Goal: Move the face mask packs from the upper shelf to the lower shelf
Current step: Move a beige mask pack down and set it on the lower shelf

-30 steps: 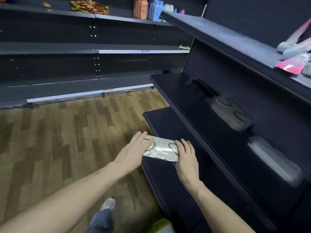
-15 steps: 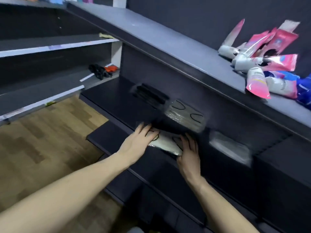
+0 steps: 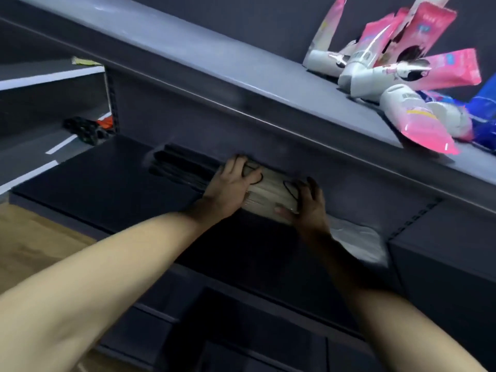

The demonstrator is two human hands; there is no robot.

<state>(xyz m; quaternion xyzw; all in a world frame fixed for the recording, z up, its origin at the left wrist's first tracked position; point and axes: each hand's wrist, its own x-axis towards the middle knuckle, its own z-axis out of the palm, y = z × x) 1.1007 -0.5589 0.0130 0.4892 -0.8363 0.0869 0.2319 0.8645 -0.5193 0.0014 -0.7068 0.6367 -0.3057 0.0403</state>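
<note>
A beige face mask pack (image 3: pixel 271 189) in clear wrap lies on the black shelf (image 3: pixel 107 183), close to the back wall. My left hand (image 3: pixel 230 181) curls over its left end. At the right end, my right hand (image 3: pixel 308 202) grips it, with the thumb on the front edge. A black mask pack (image 3: pixel 177 165) lies just left of it. On the same shelf to the right is a white pack (image 3: pixel 357 240), partly hidden by my right forearm. The lower shelf (image 3: pixel 241 304) shows dark below my arms.
The grey shelf (image 3: pixel 214 57) overhangs just above my hands and carries a heap of pink and white tubes (image 3: pixel 397 84) at the right. Wooden floor (image 3: pixel 40 251) lies at the left. A dark item with orange (image 3: pixel 88 128) sits on a far shelf.
Both hands left the pack they had set on the lower shelf. They rose to the beige pack on the black shelf above and took hold of it. The view swung up and right.
</note>
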